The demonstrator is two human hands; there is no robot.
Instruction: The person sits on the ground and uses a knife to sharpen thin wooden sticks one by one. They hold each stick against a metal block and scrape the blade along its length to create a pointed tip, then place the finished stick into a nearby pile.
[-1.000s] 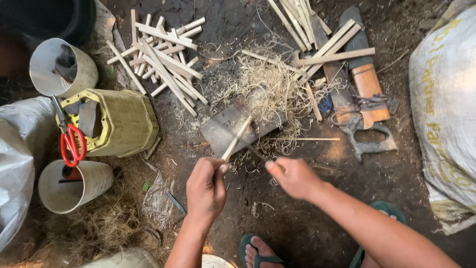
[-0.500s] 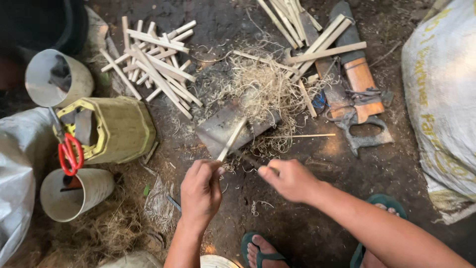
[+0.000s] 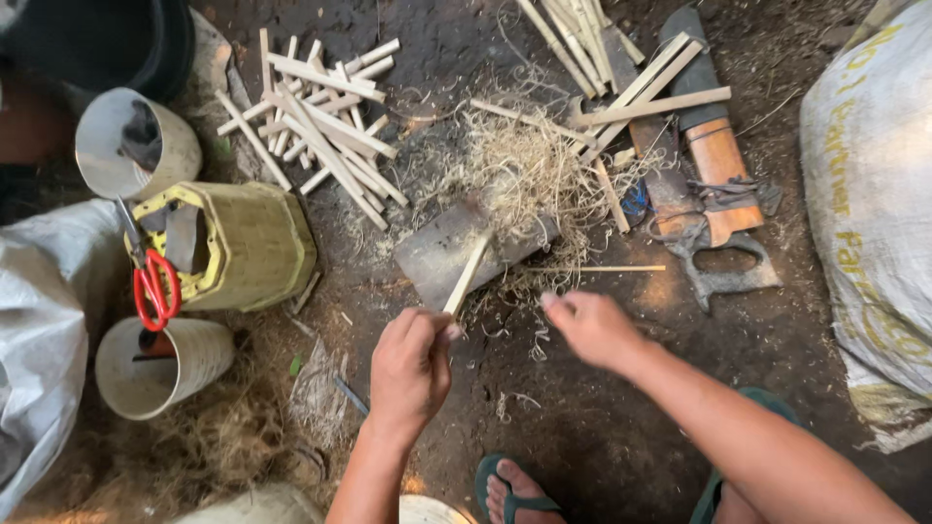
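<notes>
Since half a second ago the right hand (image 3: 594, 328) has drawn slightly away from the stick, leaving a clear gap between the two hands, while the left hand (image 3: 410, 367) has stayed closed around the bamboo stick (image 3: 467, 275). The stick slants up toward one o'clock from that fist, its far end resting on the flat grey blade (image 3: 456, 250) lying on the dirt. The right hand is loosely curled, fingers half bent; whether it pinches anything I cannot tell. At twelve o'clock from the hands lies a heap of pale shavings (image 3: 524, 165). At eleven o'clock sits a pile of cut sticks (image 3: 320, 107). At nine o'clock lies a woven yellow basket (image 3: 248, 243), with red-handled scissors (image 3: 153, 291) beside it. At two o'clock lies a handsaw (image 3: 714, 209).
</notes>
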